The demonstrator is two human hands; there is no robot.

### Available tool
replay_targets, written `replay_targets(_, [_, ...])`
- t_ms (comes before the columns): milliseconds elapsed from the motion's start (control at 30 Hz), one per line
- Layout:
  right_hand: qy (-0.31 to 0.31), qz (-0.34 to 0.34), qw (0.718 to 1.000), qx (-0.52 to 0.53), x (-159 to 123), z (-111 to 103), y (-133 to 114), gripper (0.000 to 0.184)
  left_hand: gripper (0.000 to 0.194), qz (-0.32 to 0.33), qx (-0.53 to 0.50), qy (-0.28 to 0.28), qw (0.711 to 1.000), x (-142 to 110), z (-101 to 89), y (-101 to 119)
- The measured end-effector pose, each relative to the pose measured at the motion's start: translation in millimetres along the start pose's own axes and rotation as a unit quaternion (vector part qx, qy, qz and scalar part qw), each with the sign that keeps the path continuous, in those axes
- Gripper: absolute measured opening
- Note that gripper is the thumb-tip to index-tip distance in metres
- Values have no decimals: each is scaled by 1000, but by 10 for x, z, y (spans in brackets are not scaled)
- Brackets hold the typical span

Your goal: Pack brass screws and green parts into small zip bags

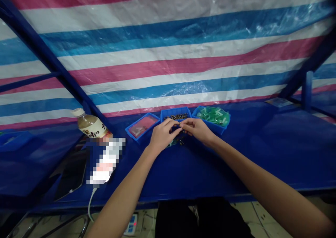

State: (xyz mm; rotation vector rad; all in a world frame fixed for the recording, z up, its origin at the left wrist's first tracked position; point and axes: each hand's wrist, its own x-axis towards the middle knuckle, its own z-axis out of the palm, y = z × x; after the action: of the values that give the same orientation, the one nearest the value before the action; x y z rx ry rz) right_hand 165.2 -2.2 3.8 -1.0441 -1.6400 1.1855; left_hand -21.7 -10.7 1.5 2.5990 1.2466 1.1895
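My left hand (163, 133) and my right hand (196, 128) meet fingertip to fingertip over the blue table (194, 171). Both are pinched closed around something small, mostly hidden by the fingers. Just behind them stands a blue bin (175, 111) with many small brass-and-dark metal parts (178, 116). Under the hands, a few similar small parts (181, 141) lie on the table beside a bit of green material (172, 143). To the left is a blue bin (135, 137) with a pinkish content, and to the right a blue bin (223, 128) filled with green-and-clear plastic pieces (214, 115).
On the left lie a drink bottle (91, 125), a pixelated device with a white cable (91, 199), and a dark tablet-like slab (71, 175). Blue frame posts (44, 52) and a striped plastic sheet (168, 66) close off the back. A power strip (131, 224) is below the table.
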Motion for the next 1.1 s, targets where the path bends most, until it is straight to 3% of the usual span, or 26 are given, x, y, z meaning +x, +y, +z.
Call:
replay_targets(167, [-38, 36, 998, 19, -26, -17, -60, 25, 15, 23, -19, 14, 999, 4, 8, -8])
replay_targets(367, [-7, 6, 1000, -16, -5, -70, -66, 34, 18, 18, -28, 21, 999, 16, 40, 17])
replay_targets(700, [-17, -22, 998, -61, -3, -92, -69, 20, 20, 18, -37, 10, 999, 28, 20, 4])
replay_targets(933, [-19, -90, 984, -153, 27, -130, -4, 18, 19, 0, -36, -3, 999, 20, 42, -33])
replay_targets(1100, [-12, -94, 984, -150, 52, -157, 45, 12, 17, 13, -29, -14, 999, 18, 51, -41])
